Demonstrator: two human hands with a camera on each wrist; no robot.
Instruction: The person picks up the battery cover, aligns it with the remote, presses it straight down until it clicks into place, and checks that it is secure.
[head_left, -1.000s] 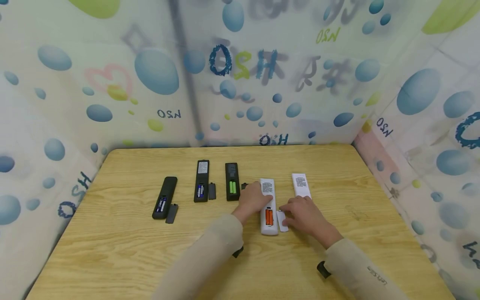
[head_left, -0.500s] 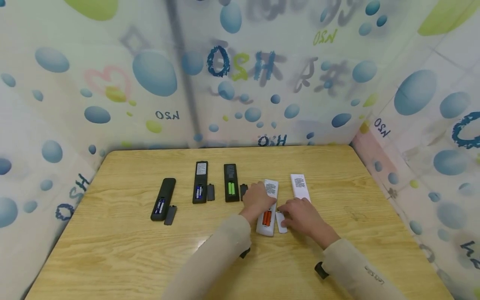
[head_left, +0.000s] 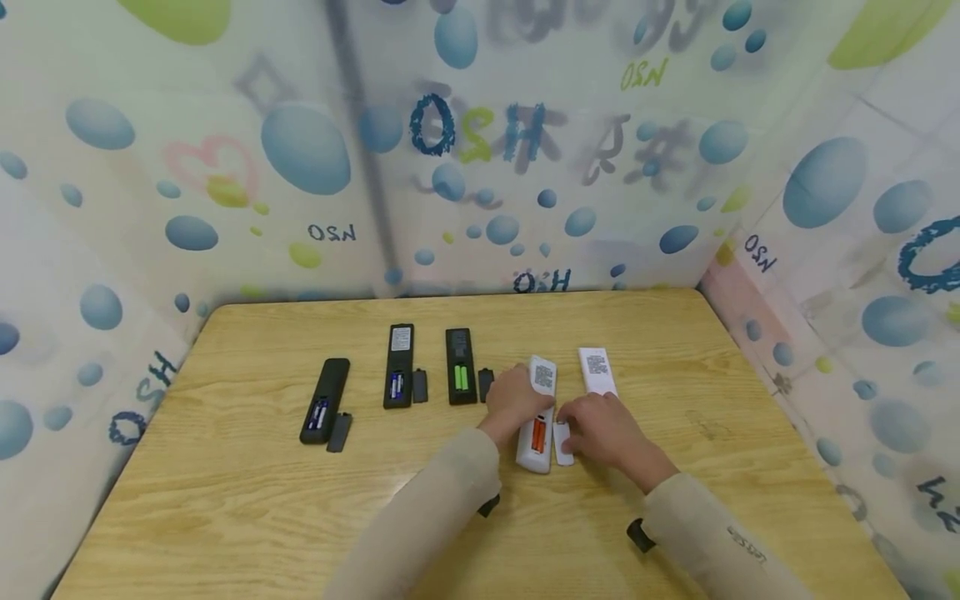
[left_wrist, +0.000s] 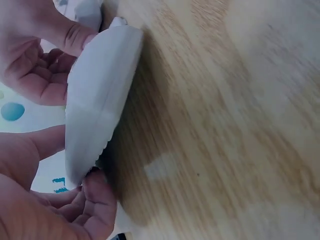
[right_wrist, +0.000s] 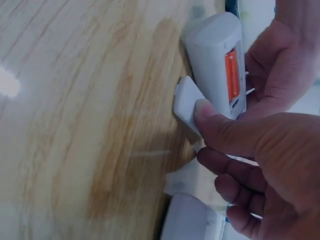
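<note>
Wall [head_left: 300, 250], back: dark-blue O, green 2 (S-like) and light-blue H as large lettering [head_left: 476, 135], right to left H2O. Same formula, smaller, low down [head_left: 542, 282]. N2O, reversed, occurs left of centre [head_left: 332, 233], in green near the top [head_left: 643, 75], and on the right side [head_left: 761, 253]. Left side: H2O down a slant [head_left: 153, 388]. Signs: pink heart [head_left: 212, 152]; grey hash mark [head_left: 663, 150]

Sleeve [head_left: 712, 533], right arm: small print [head_left: 746, 546], seemingly starting "Let", remainder unclear

Printed labels on the near white remote [head_left: 534, 461], far white remote [head_left: 597, 385] and black remote [head_left: 399, 364]: too small to read
</note>
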